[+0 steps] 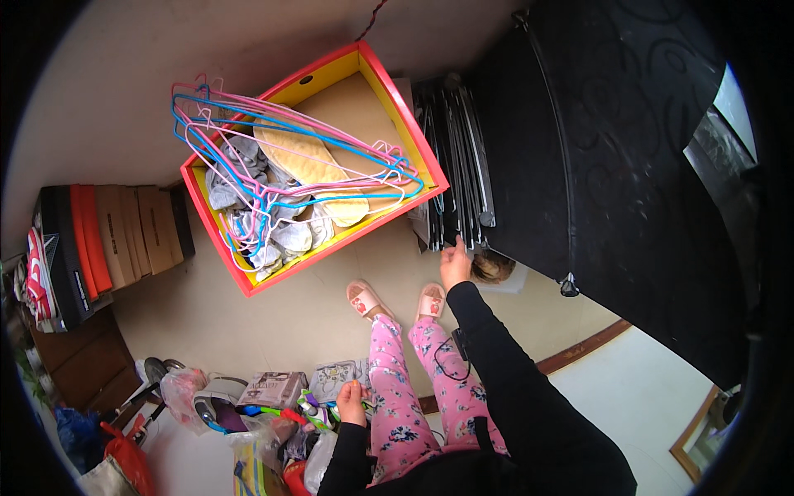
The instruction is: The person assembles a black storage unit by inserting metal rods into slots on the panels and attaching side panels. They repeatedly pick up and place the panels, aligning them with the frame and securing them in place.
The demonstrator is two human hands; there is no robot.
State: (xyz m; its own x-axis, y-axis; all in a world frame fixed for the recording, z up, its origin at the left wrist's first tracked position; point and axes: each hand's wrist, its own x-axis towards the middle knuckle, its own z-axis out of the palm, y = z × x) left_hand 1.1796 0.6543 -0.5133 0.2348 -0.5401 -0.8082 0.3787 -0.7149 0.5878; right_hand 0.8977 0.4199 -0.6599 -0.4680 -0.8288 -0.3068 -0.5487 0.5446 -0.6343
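Note:
My right hand [455, 263] reaches forward, its fingers closed at the near end of a folded black rack [453, 165] with thin metal rods. My left hand [351, 403] is curled beside my left thigh, and nothing shows in it. To the left of the rack is a red box [440, 172] with a yellow inside. Pink, blue and white clothes hangers [314, 126] lie in a tangle across it. Beneath them are grey and white cloth pieces [291, 238] and a pale yellow pad [302, 153].
A large black panel [645, 165] fills the right side. Stacked shoe boxes [132, 236] stand at the left. Bags, a grey iron-like appliance [219, 401] and a printed box [273, 390] crowd the lower left. A brown furry thing [492, 266] sits beyond my right wrist.

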